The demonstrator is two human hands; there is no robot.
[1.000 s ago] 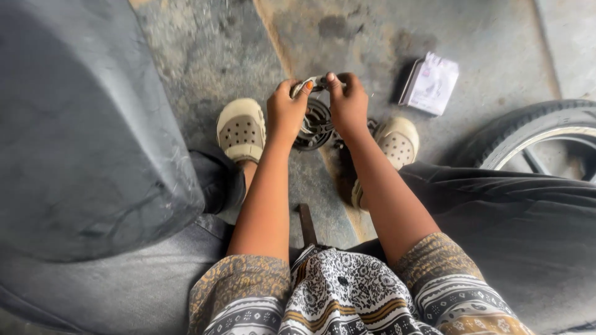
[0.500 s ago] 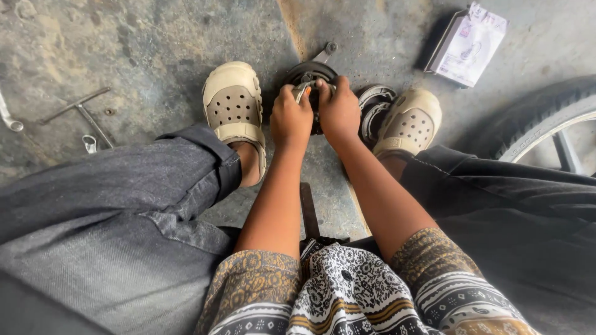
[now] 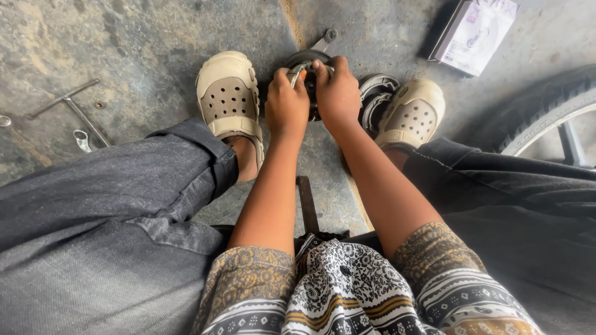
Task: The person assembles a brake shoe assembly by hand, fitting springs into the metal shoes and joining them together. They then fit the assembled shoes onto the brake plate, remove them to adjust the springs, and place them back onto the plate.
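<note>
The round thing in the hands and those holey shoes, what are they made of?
The round part under the left hand and right hand looks like metal: dark, greasy, with dull grey shine. The shoes look like soft moulded foam or rubber: matte beige, one smooth piece with punched holes.

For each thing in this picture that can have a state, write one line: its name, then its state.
Left hand: gripping the round metal part.
Right hand: gripping the same part.
Round metal part: flat on the floor between the clogs.
Small box: closed, lying flat.
T-handle tool: lying untouched.
Tyre: mounted on its rim.
</note>
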